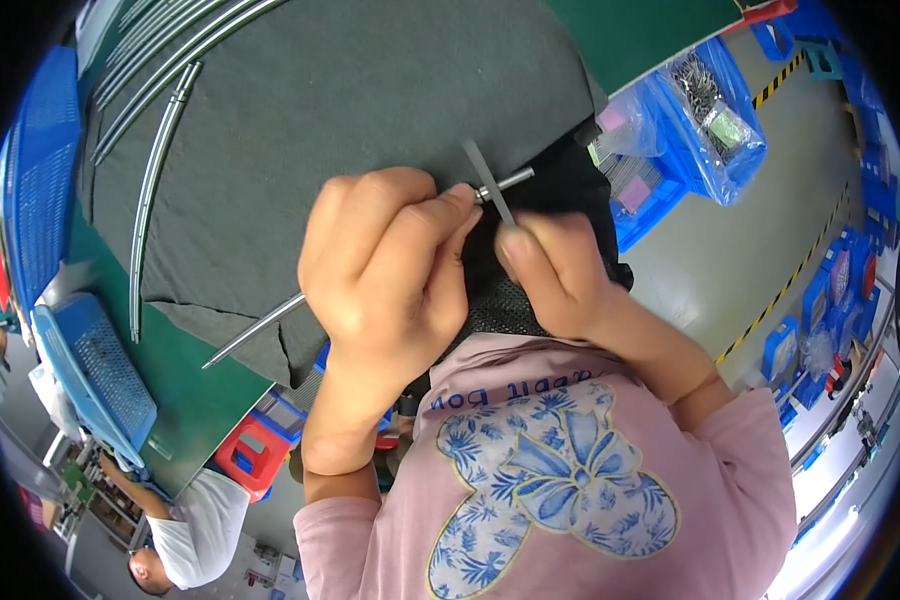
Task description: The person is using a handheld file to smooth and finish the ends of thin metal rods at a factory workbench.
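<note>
My left hand (385, 260) is closed around a thin, shiny metal rod (257, 331). The rod slants across the dark cloth (400, 90), its pointed end low on the left and its other end past my fingertips on the right. In my right hand (565, 272), pinched between thumb and fingers, is a flat grey metal strip (489, 181) shaped like a file. It crosses the rod just beyond my left fingertips and looks slightly blurred. Whether the strip presses on the rod or only passes over it, I cannot tell.
Several long metal rods (150, 205) lie on the cloth at the left. Blue perforated baskets (100, 375) stand by the green table edge (205, 410). Right of the table, a bagged blue bin (740, 165) holds small metal parts. A person in white (205, 525) is at lower left.
</note>
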Available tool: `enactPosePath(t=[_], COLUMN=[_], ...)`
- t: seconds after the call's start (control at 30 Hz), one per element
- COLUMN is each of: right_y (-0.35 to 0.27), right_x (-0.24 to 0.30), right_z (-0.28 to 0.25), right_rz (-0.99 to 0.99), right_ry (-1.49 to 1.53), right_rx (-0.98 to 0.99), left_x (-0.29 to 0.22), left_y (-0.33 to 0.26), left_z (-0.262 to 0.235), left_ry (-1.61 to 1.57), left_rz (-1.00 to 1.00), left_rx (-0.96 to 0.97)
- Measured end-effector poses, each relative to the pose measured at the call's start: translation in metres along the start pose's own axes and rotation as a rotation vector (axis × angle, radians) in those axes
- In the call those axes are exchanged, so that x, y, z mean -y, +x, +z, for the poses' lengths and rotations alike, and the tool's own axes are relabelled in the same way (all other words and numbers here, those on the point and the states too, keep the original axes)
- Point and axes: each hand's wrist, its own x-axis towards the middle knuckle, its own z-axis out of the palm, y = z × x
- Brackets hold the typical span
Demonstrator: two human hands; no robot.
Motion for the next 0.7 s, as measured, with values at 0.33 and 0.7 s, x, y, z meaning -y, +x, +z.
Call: enactPosePath(t=[0.33, 0.7], right_y=[0.011, 0.011], right_x=[0.016, 0.048], right_z=[-0.005, -0.017], right_rz=[0.051, 0.370], right_ry=[0.042, 0.249], right_rx=[0.023, 0.111], left_x=[-0.001, -0.003], left_y=[-0.001, -0.002], left_z=[0.000, 0.000], left_ry=[-0.004, 0.004], left_rz=[-0.007, 0.010], left_rx=[-0.002, -0.013])
